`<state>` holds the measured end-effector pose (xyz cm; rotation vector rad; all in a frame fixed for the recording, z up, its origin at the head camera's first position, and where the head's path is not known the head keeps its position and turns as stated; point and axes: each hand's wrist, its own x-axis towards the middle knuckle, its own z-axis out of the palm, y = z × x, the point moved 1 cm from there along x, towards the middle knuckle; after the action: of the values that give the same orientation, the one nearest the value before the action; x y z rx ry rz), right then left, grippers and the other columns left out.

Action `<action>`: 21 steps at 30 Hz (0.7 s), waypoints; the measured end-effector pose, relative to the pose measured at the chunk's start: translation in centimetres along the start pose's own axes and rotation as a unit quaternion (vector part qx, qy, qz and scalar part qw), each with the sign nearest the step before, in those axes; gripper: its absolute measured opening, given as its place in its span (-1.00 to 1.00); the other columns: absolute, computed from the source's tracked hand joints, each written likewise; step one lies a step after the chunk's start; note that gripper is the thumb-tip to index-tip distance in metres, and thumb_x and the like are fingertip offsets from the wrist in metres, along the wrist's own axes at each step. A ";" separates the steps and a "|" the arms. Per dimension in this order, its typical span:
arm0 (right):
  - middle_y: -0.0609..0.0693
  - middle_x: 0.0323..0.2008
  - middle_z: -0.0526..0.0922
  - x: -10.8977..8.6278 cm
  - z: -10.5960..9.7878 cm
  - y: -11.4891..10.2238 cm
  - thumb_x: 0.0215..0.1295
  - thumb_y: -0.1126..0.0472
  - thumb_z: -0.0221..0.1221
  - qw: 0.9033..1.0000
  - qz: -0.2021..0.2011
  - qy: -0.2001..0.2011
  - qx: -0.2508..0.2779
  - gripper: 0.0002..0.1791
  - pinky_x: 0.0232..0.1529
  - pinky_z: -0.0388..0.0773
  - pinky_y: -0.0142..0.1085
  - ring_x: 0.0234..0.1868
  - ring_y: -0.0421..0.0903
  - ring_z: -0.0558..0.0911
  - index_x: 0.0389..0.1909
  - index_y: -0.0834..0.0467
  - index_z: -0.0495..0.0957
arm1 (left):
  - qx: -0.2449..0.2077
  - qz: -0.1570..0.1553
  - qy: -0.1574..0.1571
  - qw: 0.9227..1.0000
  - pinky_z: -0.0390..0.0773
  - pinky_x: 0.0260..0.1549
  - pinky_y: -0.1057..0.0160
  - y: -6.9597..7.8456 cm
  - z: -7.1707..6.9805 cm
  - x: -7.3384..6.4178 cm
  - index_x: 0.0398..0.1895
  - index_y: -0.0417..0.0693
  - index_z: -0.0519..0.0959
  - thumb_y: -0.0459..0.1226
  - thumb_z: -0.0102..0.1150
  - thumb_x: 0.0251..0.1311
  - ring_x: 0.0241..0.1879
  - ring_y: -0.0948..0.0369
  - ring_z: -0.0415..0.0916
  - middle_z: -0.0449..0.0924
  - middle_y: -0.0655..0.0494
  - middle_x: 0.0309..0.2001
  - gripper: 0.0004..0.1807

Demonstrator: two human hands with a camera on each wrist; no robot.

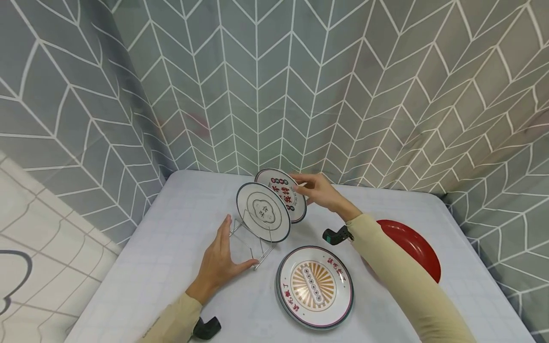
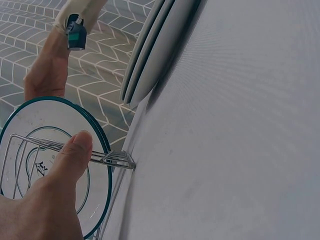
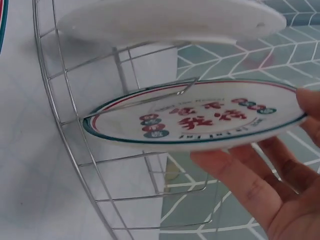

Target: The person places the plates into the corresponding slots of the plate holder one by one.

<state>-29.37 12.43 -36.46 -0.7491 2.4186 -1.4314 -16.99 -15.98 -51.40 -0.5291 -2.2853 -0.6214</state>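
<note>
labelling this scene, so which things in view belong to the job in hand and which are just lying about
In the job:
wire rack, left hand against it
red-lettered plate, in the right hand
second plate, standing in the rack
plate stack, likely

Lying about, it seems:
red dish

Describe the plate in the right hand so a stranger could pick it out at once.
On the white-covered table, a wire rack stands beside the left hand. There, the wanted plate is the one nearer the patterned curtain, pinched by the right hand. Red characters mark its middle, while the neighbouring plate shows dark ones inside rings.
</note>
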 end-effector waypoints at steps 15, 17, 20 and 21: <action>0.30 0.20 0.49 0.7 -0.2 2.1 0.44 0.23 0.10 0.999 0.014 -0.013 0.039 -0.46 -0.26 0.72 -0.01 0.04 0.26 0.61 0.40 0.20 0.31 | -0.004 0.003 -0.001 1.000 0.64 -0.02 0.10 0.1 0.2 0.0 0.47 -0.42 0.03 0.47 0.29 -0.25 0.29 -0.13 0.39 0.23 -0.31 0.41 0.44; 0.31 0.21 0.49 0.7 -0.3 2.4 0.44 0.23 0.09 0.999 0.014 -0.015 0.049 -0.45 -0.23 0.72 0.01 0.05 0.26 0.61 0.41 0.20 0.30 | -0.005 0.004 -0.001 1.000 0.64 -0.02 0.10 0.1 0.1 0.0 0.47 -0.42 0.03 0.47 0.28 -0.25 0.29 -0.13 0.39 0.23 -0.31 0.42 0.44; 0.30 0.24 0.47 0.7 -0.3 2.5 0.45 0.23 0.09 0.998 0.013 -0.019 0.056 -0.45 -0.21 0.71 0.02 0.07 0.27 0.60 0.42 0.19 0.29 | -0.007 0.005 0.002 1.000 0.65 -0.04 0.09 0.1 0.1 0.0 0.46 -0.44 0.04 0.46 0.30 -0.26 0.28 -0.13 0.40 0.21 -0.28 0.43 0.44; 0.29 0.25 0.47 0.7 -0.2 2.6 0.44 0.22 0.09 0.998 0.015 -0.017 0.057 -0.45 -0.21 0.72 0.01 0.08 0.27 0.60 0.42 0.18 0.29 | -0.008 0.006 0.005 1.000 0.65 -0.05 0.09 0.1 0.1 0.0 0.46 -0.44 0.05 0.45 0.32 -0.27 0.28 -0.14 0.40 0.20 -0.28 0.43 0.45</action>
<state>-30.83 13.23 -38.54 -0.7017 2.2919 -1.5179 -16.94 -15.88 -51.45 -0.5467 -2.2681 -0.6354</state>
